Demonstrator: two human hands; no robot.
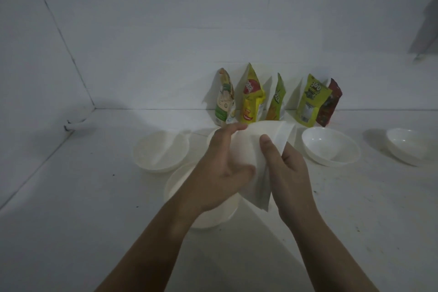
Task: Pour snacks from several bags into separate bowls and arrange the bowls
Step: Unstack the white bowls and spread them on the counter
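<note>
Snack bags, five in number, are stood in a row against the back wall on the white surface (71,197): a green-and-white bag (224,98), a yellow bag with a red roundel (253,96), a narrow green-and-orange bag (276,99), a yellow-green bag (311,102) on which "360" can be read, and a dark red bag (330,103). The remaining print is too blurred to be read. Five white bowls are counted with certainty. One bowl (159,152) is set at the left, one bowl (330,146) to the right of centre, one bowl (411,146) at the far right, and one large bowl (213,211) lies beneath the left forearm. A fifth, tilted bowl (265,130) is held above the surface between both hands, with a white paper towel (257,185) against it. The left hand (222,166) is curled round the bowl's side. The towel is pinched by the right hand (288,173), thumb on top. A further rim behind the left hand cannot be identified.
</note>
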